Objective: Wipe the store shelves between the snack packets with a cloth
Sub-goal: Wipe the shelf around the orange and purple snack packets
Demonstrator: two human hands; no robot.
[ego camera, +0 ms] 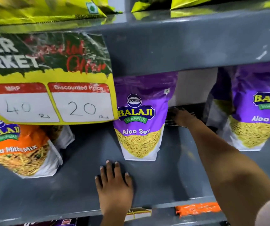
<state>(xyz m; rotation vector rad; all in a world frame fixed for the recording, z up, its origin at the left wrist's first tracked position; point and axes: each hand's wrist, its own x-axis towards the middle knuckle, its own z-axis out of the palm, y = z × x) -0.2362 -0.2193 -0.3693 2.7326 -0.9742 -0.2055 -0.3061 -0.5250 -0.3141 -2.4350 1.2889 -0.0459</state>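
- The grey shelf [85, 181] is spanning the whole lower half of the frame, carrying upright snack packets.
- A yellow price sign [49, 88] is hanging at the upper left, partly covering the orange packet [16, 152] below it.
- The right arm is stretching from the lower right corner up toward the centre, reaching deep between the two purple packets.
- The middle purple packet [139, 121] and the right purple packet [254, 111] are standing apart.
- The left hand [114, 185] is lying palm down at the bottom centre, fingers released and spread flat on the shelf.
- The right hand [182, 115] is pressing on a dark cloth [171, 119] at the back of the shelf; I cannot tell whether its fingers are grasping it.
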